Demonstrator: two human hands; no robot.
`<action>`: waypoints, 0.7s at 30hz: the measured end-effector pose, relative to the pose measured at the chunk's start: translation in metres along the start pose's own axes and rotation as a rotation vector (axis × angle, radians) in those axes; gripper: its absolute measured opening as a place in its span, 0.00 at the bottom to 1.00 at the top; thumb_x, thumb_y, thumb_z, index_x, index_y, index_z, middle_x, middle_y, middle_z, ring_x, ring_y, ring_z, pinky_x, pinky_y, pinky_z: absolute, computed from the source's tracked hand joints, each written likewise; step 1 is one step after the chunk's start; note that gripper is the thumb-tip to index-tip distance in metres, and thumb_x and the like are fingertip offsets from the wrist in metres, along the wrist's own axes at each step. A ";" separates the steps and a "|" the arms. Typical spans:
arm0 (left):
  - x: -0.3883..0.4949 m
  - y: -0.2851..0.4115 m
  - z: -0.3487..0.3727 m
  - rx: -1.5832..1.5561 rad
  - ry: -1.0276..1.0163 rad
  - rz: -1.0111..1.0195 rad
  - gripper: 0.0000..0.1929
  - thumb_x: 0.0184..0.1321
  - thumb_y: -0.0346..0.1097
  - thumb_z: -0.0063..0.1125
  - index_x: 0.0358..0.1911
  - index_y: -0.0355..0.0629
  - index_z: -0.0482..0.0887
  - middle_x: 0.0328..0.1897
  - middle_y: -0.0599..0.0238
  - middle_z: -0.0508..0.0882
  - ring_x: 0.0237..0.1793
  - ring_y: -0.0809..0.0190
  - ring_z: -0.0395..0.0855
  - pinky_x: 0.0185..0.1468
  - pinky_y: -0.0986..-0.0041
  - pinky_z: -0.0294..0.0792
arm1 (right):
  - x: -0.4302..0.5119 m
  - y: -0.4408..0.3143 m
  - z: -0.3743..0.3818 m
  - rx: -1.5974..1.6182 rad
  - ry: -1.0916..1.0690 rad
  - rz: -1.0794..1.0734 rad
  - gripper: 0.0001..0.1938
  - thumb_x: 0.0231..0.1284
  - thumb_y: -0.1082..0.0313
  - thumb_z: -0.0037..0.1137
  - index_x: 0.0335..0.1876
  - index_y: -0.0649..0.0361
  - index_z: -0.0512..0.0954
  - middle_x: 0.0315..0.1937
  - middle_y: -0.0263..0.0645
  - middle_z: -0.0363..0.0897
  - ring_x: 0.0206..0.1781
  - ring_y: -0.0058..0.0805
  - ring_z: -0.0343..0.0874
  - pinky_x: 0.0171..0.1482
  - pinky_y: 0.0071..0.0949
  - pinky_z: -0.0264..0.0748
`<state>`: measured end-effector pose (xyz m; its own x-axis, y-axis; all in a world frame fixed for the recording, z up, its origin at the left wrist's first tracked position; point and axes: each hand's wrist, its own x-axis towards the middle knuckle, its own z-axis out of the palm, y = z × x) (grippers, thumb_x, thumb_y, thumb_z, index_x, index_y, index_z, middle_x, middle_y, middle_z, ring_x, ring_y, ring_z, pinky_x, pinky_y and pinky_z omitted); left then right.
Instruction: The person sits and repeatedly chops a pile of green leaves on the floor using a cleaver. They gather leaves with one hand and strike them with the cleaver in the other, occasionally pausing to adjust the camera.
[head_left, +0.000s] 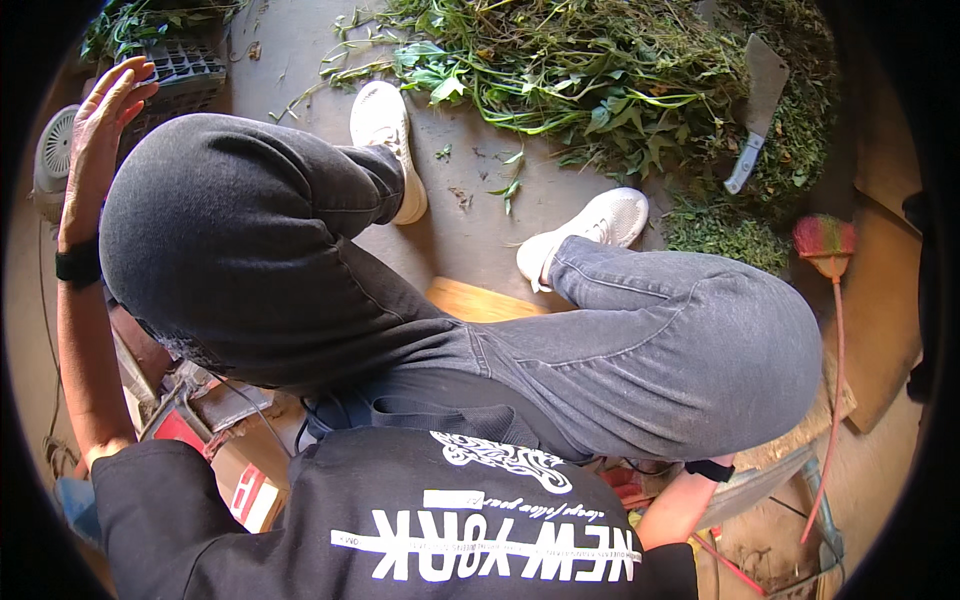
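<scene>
My left hand (109, 112) is raised beside my left knee, its fingers extended and slightly apart, with nothing in it. It is near a grey plastic crate (184, 75) and a round vented appliance (56, 150). My right hand is hidden behind my right thigh; only the forearm and a black wristband (709, 470) show. Beyond my feet lies a large heap of cut green vines and leaves (570, 67). A cleaver (763, 97) with a pale handle rests on the heap's right side. A pile of finely chopped greens (724, 232) lies just below it.
A red-headed broom (825, 236) with a long thin handle is at the right, by brown boards (885, 300). A wooden board (480, 300) shows between my legs. Boxes (255, 495) and cables lie behind me at the left. Leaf scraps (510, 187) are scattered over the floor (300, 37).
</scene>
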<state>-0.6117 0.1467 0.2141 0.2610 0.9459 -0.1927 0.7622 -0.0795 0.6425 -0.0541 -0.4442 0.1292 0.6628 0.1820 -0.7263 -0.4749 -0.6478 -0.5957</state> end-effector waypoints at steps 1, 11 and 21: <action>-0.001 -0.001 0.007 0.019 -0.027 0.020 0.27 0.69 0.57 0.52 0.65 0.50 0.76 0.65 0.61 0.80 0.63 0.63 0.79 0.69 0.66 0.67 | -0.004 0.013 -0.005 0.033 0.007 0.033 0.28 0.76 0.47 0.42 0.64 0.66 0.71 0.52 0.41 0.79 0.52 0.31 0.78 0.56 0.34 0.74; -0.007 0.021 0.053 -0.161 -0.150 -0.049 0.19 0.70 0.47 0.55 0.55 0.42 0.81 0.49 0.69 0.84 0.47 0.69 0.79 0.57 0.74 0.68 | -0.044 0.122 -0.002 0.609 -0.027 0.287 0.29 0.76 0.45 0.41 0.65 0.66 0.70 0.57 0.41 0.77 0.58 0.34 0.75 0.62 0.35 0.70; -0.041 0.089 0.067 -0.131 -0.069 0.210 0.22 0.75 0.47 0.47 0.59 0.36 0.77 0.53 0.62 0.82 0.50 0.66 0.79 0.58 0.73 0.68 | -0.093 -0.111 0.085 0.011 -0.119 -0.870 0.38 0.73 0.37 0.39 0.73 0.66 0.59 0.73 0.49 0.58 0.74 0.41 0.60 0.74 0.39 0.55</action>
<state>-0.5148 0.0799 0.2298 0.4486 0.8890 -0.0919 0.6046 -0.2261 0.7638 -0.1119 -0.3262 0.2335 0.7276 0.6846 -0.0431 0.1650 -0.2356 -0.9577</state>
